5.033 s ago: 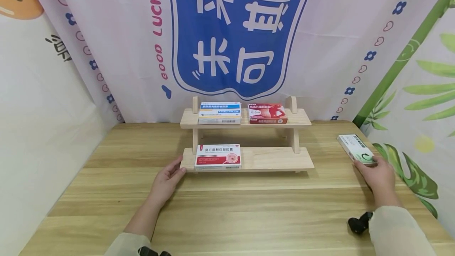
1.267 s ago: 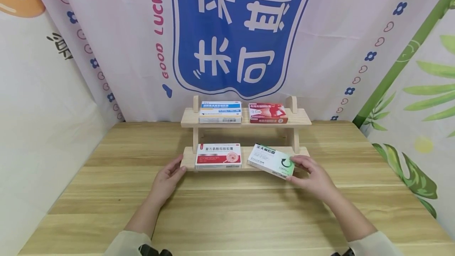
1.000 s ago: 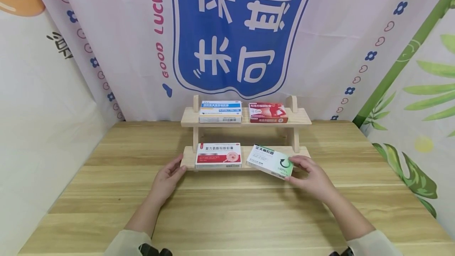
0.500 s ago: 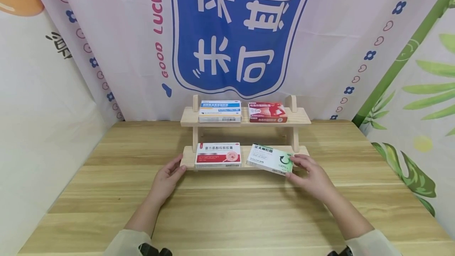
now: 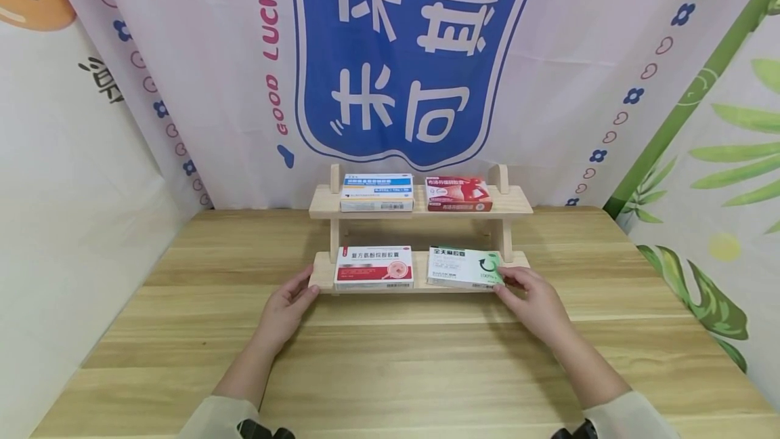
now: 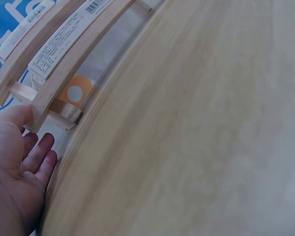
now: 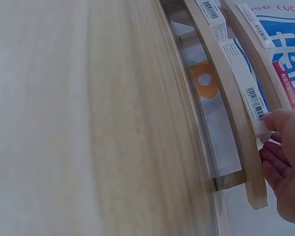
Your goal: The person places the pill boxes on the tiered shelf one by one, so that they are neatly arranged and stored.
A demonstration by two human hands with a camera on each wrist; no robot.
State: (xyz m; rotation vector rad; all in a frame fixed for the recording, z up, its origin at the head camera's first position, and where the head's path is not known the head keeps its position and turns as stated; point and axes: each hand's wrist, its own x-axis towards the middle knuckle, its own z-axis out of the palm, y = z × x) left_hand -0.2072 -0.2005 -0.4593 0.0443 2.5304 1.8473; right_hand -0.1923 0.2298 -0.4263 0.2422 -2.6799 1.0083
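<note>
In the head view a two-tier wooden display shelf (image 5: pixel 420 283) stands at the back of the table. My left hand (image 5: pixel 285 311) holds the left end of its lower tier, thumb at the front edge; the left wrist view shows the fingers bent beside that end. My right hand (image 5: pixel 536 303) pinches the right end of a white-and-green medicine box (image 5: pixel 460 267), thumb at its front corner. That box lies on the lower tier, turned slightly, its front right corner near the tier's edge. Left of it, apart, lies a white-and-red medicine box (image 5: pixel 374 267).
On the upper tier lie a blue-and-white medicine box (image 5: pixel 377 192) and a red medicine box (image 5: pixel 459 194). Behind the shelf hangs a printed cloth (image 5: pixel 231 87). The wooden table (image 5: pixel 414 364) extends in front and to both sides.
My right hand has brought the white-and-green box from the table's right side to the lower tier, then turned it straighter and lowered its near corner. The left hand has stayed put.
</note>
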